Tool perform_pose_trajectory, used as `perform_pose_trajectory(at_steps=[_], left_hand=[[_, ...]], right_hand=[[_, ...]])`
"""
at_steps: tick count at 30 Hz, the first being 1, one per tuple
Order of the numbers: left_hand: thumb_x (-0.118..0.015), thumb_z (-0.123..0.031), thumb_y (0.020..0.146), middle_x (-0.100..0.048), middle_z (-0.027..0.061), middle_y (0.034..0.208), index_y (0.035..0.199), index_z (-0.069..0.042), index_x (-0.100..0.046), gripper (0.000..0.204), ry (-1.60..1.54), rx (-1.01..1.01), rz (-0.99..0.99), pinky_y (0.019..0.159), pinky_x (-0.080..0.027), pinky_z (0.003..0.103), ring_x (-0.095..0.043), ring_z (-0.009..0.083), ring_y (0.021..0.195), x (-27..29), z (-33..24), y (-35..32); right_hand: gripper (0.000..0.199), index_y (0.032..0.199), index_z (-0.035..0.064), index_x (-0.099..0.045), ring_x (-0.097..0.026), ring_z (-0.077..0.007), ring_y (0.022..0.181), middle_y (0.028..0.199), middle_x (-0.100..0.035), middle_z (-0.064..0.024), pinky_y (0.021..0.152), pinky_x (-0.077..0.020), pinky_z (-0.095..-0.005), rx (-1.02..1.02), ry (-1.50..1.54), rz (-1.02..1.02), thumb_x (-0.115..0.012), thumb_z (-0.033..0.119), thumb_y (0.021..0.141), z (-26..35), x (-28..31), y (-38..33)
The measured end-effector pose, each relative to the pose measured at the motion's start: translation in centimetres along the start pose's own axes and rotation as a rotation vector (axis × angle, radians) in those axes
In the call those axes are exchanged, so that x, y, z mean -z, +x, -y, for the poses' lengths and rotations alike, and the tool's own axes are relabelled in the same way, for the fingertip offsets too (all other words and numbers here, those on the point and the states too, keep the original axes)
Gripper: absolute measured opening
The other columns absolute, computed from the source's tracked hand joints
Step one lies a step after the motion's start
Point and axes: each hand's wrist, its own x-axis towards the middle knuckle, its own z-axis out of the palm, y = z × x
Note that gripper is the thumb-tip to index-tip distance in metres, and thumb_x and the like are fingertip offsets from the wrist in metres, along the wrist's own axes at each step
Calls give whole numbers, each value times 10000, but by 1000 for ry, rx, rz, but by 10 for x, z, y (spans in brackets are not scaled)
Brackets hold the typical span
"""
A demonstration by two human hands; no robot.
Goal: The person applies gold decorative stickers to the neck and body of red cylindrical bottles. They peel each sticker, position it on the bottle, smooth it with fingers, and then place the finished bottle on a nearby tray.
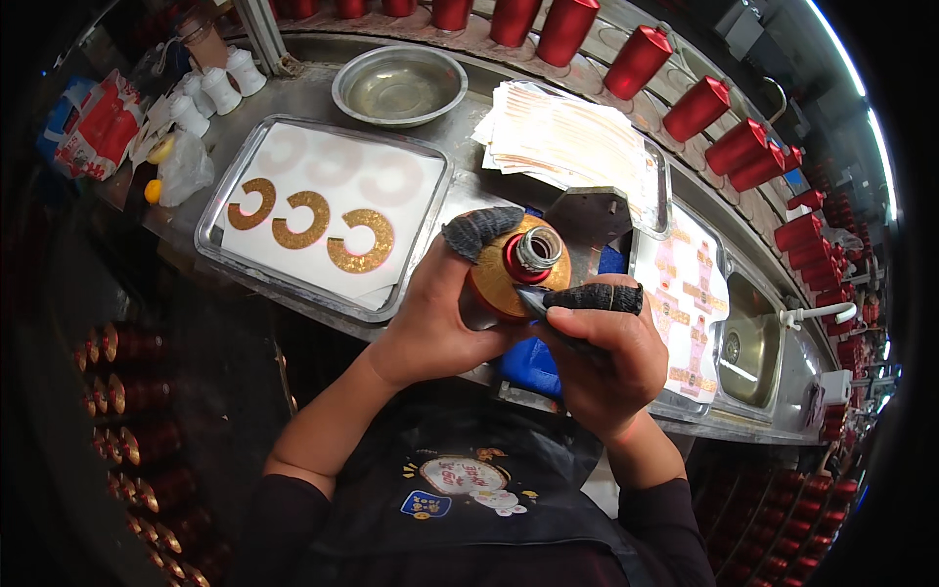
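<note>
My left hand (435,323) is wrapped round a red bottle (494,284) with a gold ring-shaped top and a bare, uncapped neck. A black cover sits on one of its fingers, which lies over the gold top. My right hand (616,367), also with a black-covered finger, pinches a small tool with a grey pointed tip (533,301). That tip meets the gold top just below the neck; most of the tool is hidden by the fingers. To the left, a metal tray (445,186) bears white paper with gold C-shaped decals (362,242).
A metal basin (401,88) stands behind the tray. Stacked printed sheets (562,132) lie beyond my hands, near a dark metal plate (587,215). On the right are a decal-sheet tray and a sink (748,342). Red bottles (636,61) line a conveyor at the back.
</note>
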Motion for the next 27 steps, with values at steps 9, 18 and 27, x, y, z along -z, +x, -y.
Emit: perform_pose_trajectory(at_steps=[9,18,27], left_hand=[[-956,-282,632,-544,145,1272,1393,-48,-445,946,132,-133,-100,968,-500,433,-592,324,1171,0,3,0],[-917,-169,653,-517,176,1318,1382,-52,-455,871,212,-141,-160,1037,-457,433,-556,342,1216,-2,15,-7],[-941,-194,646,-536,169,1290,1352,-29,-475,862,313,-218,-390,1007,-475,425,-573,319,1184,-21,34,-12]], right_hand=[[372,986,49,-726,-647,-291,795,855,-675,-106,713,-520,-358,17,16,-27,-775,-105,651,0,-4,-3],[371,981,39,-722,-640,-299,762,844,-658,-107,711,-519,-370,-26,44,-63,-762,-107,642,1,-10,-3],[354,1070,34,-723,-633,-256,805,913,-648,-86,699,-537,-360,190,32,-116,-736,-12,719,9,-18,-22]])
